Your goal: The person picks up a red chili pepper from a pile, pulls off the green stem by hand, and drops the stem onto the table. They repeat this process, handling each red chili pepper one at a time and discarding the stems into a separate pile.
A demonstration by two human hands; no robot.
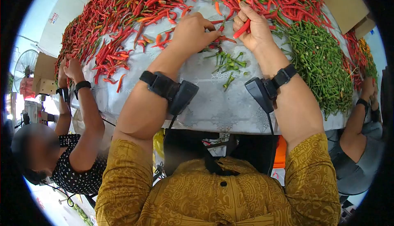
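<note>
Right hand (255, 31) grip pinches red chili (242, 29), slanting lower-left to upper-right; left hand (193, 32) curled closed, contents unclear.

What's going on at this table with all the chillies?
A person holds a red chilli in the right hand. The left hand is curled beside it with fingertips pinched; on what is unclear. Loose stems lie on the table below the hands. A chilli heap covers the far side, and a stem heap lies to the right. A co-worker's hands reach into the chillies at the left.
</note>
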